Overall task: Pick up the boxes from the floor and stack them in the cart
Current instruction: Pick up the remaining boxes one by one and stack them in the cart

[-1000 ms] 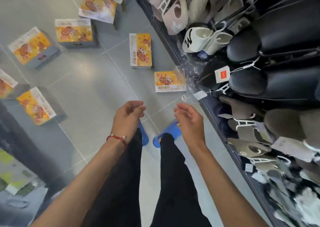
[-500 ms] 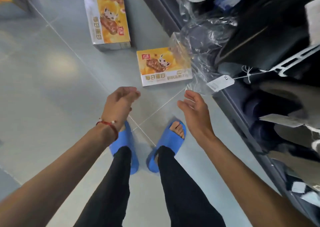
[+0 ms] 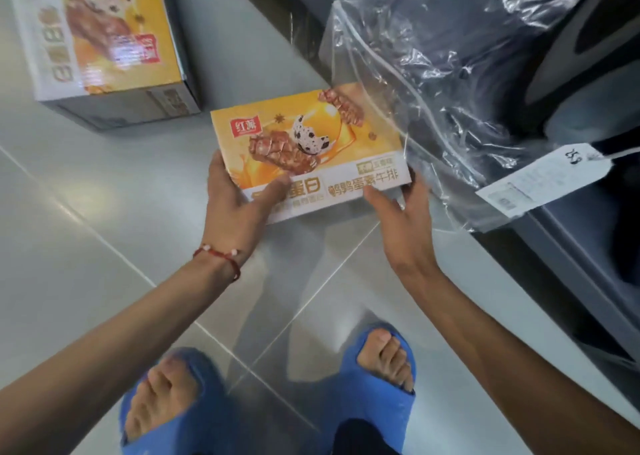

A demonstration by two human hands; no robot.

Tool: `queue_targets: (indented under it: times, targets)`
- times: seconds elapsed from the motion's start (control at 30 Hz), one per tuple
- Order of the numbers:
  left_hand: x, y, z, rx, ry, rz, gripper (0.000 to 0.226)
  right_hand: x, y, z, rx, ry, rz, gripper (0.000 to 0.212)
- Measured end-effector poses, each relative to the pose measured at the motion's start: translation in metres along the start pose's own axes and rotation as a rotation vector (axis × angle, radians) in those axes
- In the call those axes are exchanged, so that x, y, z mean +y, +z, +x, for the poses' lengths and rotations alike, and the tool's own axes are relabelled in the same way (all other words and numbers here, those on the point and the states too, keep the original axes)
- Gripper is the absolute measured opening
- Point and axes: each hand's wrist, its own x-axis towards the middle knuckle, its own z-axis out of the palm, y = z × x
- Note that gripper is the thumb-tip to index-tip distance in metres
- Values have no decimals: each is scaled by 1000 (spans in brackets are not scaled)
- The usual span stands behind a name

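Observation:
A yellow and white snack box (image 3: 311,142) lies on the grey tiled floor, close to the shelf base. My left hand (image 3: 239,201) grips its near-left corner, thumb lying across the top face. My right hand (image 3: 401,212) is at the near-right corner, fingers curled against the box's side. A second, larger-looking box (image 3: 100,35) of the same print sits on the floor at the upper left. The cart is out of view.
A dark shelf base (image 3: 571,264) runs along the right, with a crinkled clear plastic bag (image 3: 450,83) and a white price tag (image 3: 540,180) hanging over its edge beside the box. My feet in blue slippers (image 3: 374,385) stand just below the hands.
I have bent down and the view has closed in on the floor. Both hands went from hanging free above the box to grasping its near corners.

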Motion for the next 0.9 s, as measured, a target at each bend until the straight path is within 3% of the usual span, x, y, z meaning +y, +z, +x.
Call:
queue_targets:
  times: [0.1,0.27,0.53,0.67,0.9]
  targets:
    - [-9,2,0,3,93,-21,52,3,1,7,-12,-24,37,46]
    - [-12,-5,-2,4,81,-56,58,11,4,1,-8,-48,10,45]
    - [-18,-37,-23,33,59,-77,71,17,18,-30,-42,0,-69,63]
    - [-11,-51,-30,39,95,-96,68,19,31,-40,-97,-12,-78,85]
    - [-6,-69,-31,140,56,-116,62,4,41,-43,-127,7,-107,75]
